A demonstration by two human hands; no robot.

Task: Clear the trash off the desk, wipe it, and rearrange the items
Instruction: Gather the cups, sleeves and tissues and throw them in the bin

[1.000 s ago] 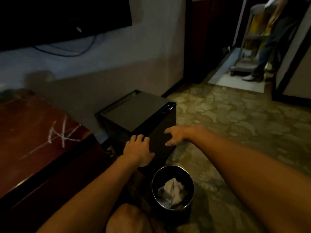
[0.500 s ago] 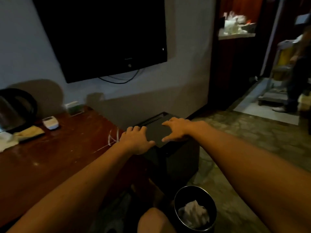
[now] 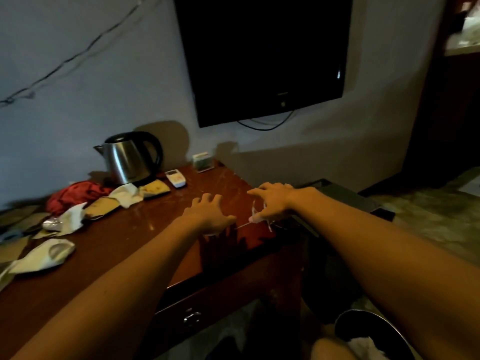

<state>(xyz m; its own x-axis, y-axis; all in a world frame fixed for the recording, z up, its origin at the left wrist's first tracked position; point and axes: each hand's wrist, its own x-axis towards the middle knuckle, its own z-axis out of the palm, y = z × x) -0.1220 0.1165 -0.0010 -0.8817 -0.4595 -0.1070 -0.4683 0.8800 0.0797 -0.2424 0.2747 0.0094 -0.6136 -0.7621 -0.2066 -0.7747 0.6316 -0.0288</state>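
Observation:
The brown wooden desk (image 3: 135, 237) fills the left half of the view. Crumpled white papers (image 3: 70, 219), yellowish wrappers (image 3: 101, 209), a foil scrap (image 3: 52, 224) and a red cloth (image 3: 72, 194) lie scattered along its left and back. My left hand (image 3: 207, 216) hovers over the desk's right end, fingers spread and holding nothing. My right hand (image 3: 272, 203) is beside it near the desk's right edge, fingers loosely spread, also holding nothing. A black trash bin (image 3: 374, 331) with white paper inside stands on the floor at the bottom right.
A steel kettle (image 3: 127, 159), a white remote (image 3: 176, 179) and a small box (image 3: 202, 162) stand at the desk's back. A dark TV (image 3: 262, 55) hangs on the wall. A black mini fridge (image 3: 345, 198) stands right of the desk. A drawer handle (image 3: 192, 318) shows below.
The view swung up and left from the bin and fridge to the desk. Both hands moved from over the fridge to above the desk's right end.

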